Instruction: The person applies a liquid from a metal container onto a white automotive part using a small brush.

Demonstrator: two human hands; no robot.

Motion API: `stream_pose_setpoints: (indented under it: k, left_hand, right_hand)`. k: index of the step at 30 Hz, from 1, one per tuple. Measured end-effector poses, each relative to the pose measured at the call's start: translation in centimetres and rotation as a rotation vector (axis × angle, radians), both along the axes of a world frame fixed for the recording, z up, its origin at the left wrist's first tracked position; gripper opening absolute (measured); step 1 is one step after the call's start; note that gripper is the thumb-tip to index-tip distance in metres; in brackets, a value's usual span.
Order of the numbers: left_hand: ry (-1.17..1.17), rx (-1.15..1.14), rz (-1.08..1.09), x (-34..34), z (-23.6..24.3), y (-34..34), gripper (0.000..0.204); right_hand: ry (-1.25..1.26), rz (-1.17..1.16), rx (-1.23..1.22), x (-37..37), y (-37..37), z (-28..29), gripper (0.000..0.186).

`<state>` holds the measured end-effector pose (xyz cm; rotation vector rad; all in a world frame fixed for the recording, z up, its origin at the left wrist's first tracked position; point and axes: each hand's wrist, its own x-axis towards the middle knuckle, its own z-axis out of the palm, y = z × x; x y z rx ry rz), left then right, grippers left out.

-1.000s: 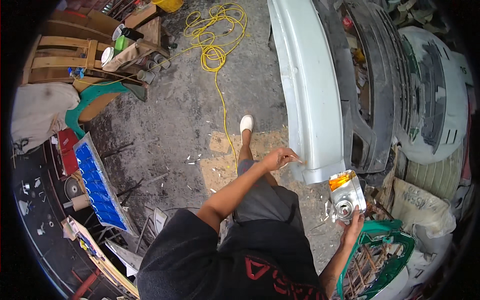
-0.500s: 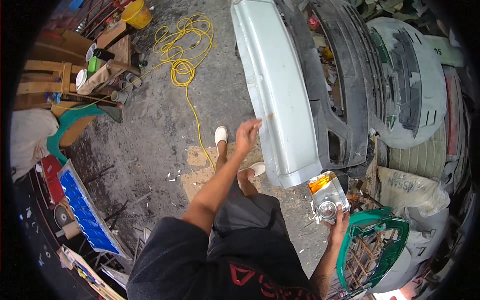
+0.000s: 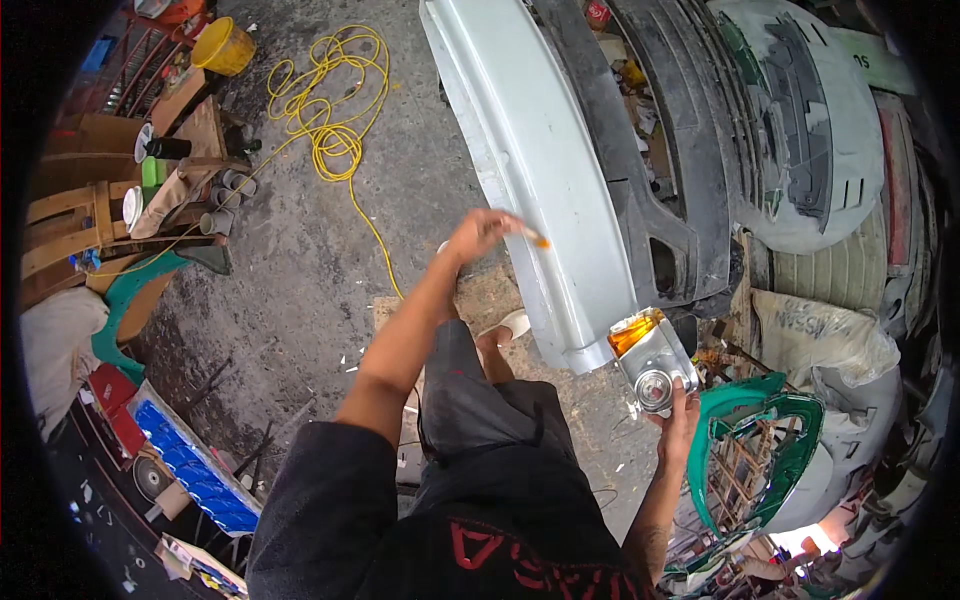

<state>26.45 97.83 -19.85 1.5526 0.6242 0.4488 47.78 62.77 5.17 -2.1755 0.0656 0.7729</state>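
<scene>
My left hand point(image 3: 482, 234) is closed in a pinch around a small brush point(image 3: 540, 241) with an amber-wet tip. The brush tip is over the long pale grey-white bumper point(image 3: 565, 170); I cannot tell whether it touches the surface. Lower right, my right hand point(image 3: 678, 418) grips a rectangular silver metal can point(image 3: 665, 362) by its lower end, near the round cap. Amber liquid point(image 3: 632, 333) shows in the cut-open upper end of the can. The can is beside the bumper's near end, apart from it.
Dark bumpers point(image 3: 670, 235) lie right of the pale one. A green frame-like part point(image 3: 708, 455) is by my right forearm. A yellow cable point(image 3: 335, 150) coils on the concrete floor. At left are a blue panel point(image 3: 190, 462), a cluttered wooden bench point(image 3: 205, 130) and a yellow bucket point(image 3: 223, 46).
My left hand has moved slightly left and up, its brush tip now plainer to see over the bumper. The can has shifted a little up in view as the view moved.
</scene>
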Motion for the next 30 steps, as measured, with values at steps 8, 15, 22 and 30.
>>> stream_pose_setpoints:
  k: [8, 15, 22, 30]
  left_hand:
    - [0.167, 0.079, 0.535, 1.6, 1.8, 7.1, 0.015]
    - [0.144, 0.525, 0.270, 0.6, 3.4, -8.6, 0.027]
    - [-0.062, 0.107, -0.023, 1.3, 5.2, -4.8, 0.030]
    - [0.188, 0.112, 0.402, 2.8, 7.5, 4.8, 0.016]
  right_hand:
    - [-0.012, -0.033, 0.021, -1.1, 1.7, 0.8, 0.066]
    - [-0.023, -0.017, -0.031, -1.2, 2.5, 0.4, 0.064]
    - [0.018, 0.073, 0.018, -0.7, 4.1, -0.1, 0.072]
    - [0.031, 0.114, 0.083, 0.5, 6.5, -4.3, 0.089]
